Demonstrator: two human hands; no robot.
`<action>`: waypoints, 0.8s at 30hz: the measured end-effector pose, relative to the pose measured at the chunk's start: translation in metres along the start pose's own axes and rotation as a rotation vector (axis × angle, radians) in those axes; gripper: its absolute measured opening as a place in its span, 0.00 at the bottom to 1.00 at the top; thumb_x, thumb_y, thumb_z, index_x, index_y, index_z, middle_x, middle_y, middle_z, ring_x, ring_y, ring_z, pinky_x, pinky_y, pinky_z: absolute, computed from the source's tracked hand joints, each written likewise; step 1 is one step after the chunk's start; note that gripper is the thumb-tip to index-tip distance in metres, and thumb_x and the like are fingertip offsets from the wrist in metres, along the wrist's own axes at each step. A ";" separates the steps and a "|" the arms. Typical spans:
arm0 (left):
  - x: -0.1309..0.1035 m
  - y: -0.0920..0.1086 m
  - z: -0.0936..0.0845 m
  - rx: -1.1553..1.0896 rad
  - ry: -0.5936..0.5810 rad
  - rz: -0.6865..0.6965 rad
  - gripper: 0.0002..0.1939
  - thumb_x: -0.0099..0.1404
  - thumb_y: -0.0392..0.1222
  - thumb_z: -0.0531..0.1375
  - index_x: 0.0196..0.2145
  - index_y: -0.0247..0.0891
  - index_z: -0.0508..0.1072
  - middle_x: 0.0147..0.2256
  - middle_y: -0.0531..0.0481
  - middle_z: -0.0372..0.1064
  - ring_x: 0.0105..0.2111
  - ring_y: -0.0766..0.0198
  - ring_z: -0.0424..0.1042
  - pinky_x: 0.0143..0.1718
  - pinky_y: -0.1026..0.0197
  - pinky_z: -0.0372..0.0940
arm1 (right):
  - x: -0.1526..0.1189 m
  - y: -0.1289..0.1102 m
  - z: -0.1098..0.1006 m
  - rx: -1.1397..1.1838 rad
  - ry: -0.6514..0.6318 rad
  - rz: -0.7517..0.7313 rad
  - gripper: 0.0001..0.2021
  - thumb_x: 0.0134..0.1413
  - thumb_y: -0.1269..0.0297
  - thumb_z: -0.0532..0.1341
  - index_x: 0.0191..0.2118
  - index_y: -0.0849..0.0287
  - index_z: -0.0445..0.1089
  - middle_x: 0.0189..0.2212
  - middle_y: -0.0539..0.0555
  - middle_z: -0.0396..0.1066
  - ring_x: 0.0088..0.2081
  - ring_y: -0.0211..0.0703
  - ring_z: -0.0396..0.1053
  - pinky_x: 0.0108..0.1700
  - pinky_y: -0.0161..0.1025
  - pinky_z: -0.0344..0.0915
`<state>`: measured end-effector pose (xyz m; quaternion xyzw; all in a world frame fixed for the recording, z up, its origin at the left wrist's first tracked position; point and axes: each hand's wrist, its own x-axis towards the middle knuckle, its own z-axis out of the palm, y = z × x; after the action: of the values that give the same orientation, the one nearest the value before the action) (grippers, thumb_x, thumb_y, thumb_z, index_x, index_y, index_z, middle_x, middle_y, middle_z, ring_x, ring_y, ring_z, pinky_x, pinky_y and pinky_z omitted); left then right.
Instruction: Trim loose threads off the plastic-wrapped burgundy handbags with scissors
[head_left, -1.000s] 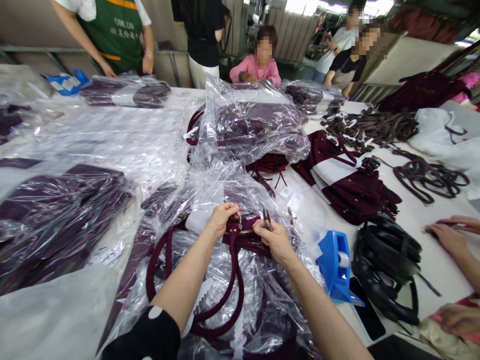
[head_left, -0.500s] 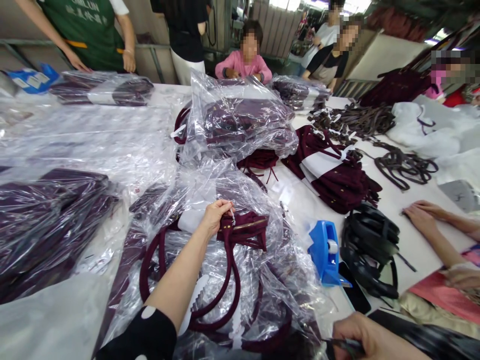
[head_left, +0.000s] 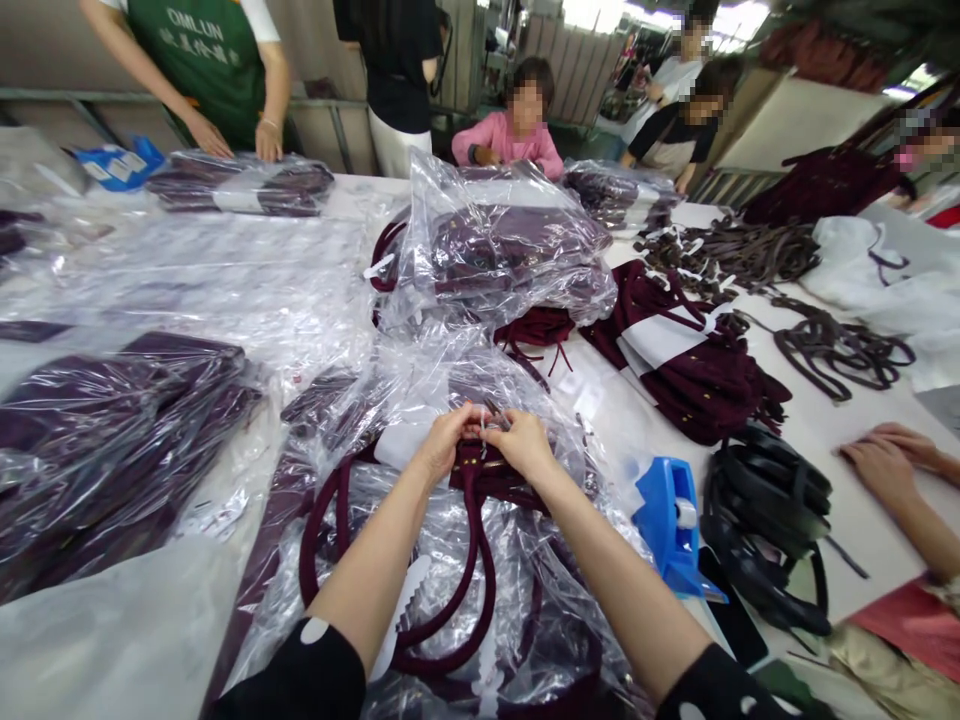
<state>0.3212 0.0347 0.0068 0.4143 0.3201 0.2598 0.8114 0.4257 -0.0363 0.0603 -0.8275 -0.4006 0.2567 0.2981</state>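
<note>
- Left hand (head_left: 444, 442): narrow, fingertips pinched together on a small pale piece (head_left: 484, 440) that hangs above the zip of a burgundy bag (head_left: 499, 485).
- Right hand (head_left: 529, 445): thumb and fingers closed around dark snips (head_left: 493, 408), whose tips point towards eleven o'clock; its fingertips are right beside the left ones. Whether they also touch the pale piece, I cannot tell.
- The burgundy bag is directly under both hands, near the centre of the view, with its long looped handles (head_left: 486, 590) running towards six o'clock over crinkled clear plastic (head_left: 442, 540).
- Directions below are taken from the hands.
- Twelve o'clock: a plastic-wrapped stack (head_left: 510, 245) of burgundy goods.
- Two o'clock: a burgundy pile (head_left: 712, 395) with a white band around it; farther out the same way, a heap of dark straps (head_left: 742, 250).
- Four o'clock: a blue tape dispenser (head_left: 664, 520) on the white surface (head_left: 817, 430); beyond it, bundled black straps (head_left: 772, 500) and a dark phone (head_left: 739, 620).
- Three o'clock, well apart: another person's hands (head_left: 889, 465), resting on the surface.
- Nine o'clock: dark burgundy goods in clear wrapping (head_left: 120, 450).
- Between ten and eleven o'clock: a person in a green apron (head_left: 199, 70), hands at a wrapped bundle (head_left: 240, 190).
</note>
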 end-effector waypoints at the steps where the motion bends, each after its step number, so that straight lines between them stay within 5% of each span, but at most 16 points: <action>1: -0.001 0.001 0.000 -0.002 -0.018 -0.002 0.24 0.54 0.59 0.58 0.29 0.32 0.75 0.30 0.45 0.72 0.29 0.64 0.67 0.32 0.63 0.60 | 0.006 0.002 0.004 0.025 -0.040 0.007 0.09 0.36 0.62 0.64 0.19 0.60 0.65 0.15 0.46 0.59 0.21 0.35 0.57 0.26 0.34 0.52; 4: -0.002 0.001 -0.001 0.025 -0.018 0.025 0.21 0.55 0.55 0.56 0.29 0.32 0.74 0.30 0.45 0.71 0.31 0.62 0.67 0.32 0.63 0.58 | 0.013 0.010 0.012 0.294 -0.098 0.047 0.09 0.34 0.61 0.63 0.18 0.59 0.65 0.14 0.43 0.57 0.18 0.31 0.53 0.22 0.31 0.49; 7: -0.002 -0.003 -0.002 0.120 0.023 0.019 0.11 0.47 0.41 0.58 0.29 0.34 0.73 0.28 0.50 0.70 0.29 0.65 0.66 0.30 0.65 0.57 | 0.011 0.017 0.012 0.669 -0.062 0.237 0.11 0.32 0.61 0.64 0.23 0.59 0.63 0.12 0.40 0.53 0.14 0.27 0.46 0.16 0.29 0.42; 10: -0.003 -0.007 -0.003 0.322 -0.002 -0.039 0.12 0.40 0.34 0.55 0.26 0.35 0.71 0.23 0.54 0.66 0.23 0.68 0.61 0.26 0.65 0.54 | 0.006 0.019 0.008 0.894 -0.050 0.343 0.14 0.28 0.63 0.65 0.24 0.58 0.60 0.11 0.38 0.49 0.12 0.25 0.42 0.14 0.28 0.36; 18: -0.005 -0.006 -0.007 0.427 -0.072 0.090 0.05 0.42 0.35 0.59 0.21 0.34 0.73 0.34 0.48 0.69 0.38 0.60 0.67 0.41 0.61 0.59 | -0.002 0.024 0.004 1.027 -0.054 0.305 0.15 0.28 0.64 0.66 0.26 0.60 0.60 0.14 0.40 0.55 0.13 0.23 0.44 0.13 0.26 0.39; 24: -0.006 -0.005 -0.006 0.435 -0.079 0.088 0.03 0.42 0.35 0.60 0.19 0.35 0.73 0.34 0.47 0.70 0.37 0.59 0.67 0.41 0.60 0.59 | -0.002 0.026 0.006 1.024 -0.046 0.294 0.14 0.29 0.64 0.66 0.25 0.59 0.60 0.12 0.38 0.52 0.12 0.24 0.44 0.12 0.26 0.39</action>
<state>0.3131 0.0314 0.0020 0.6031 0.3182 0.2033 0.7026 0.4338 -0.0493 0.0388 -0.6174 -0.1103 0.4767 0.6159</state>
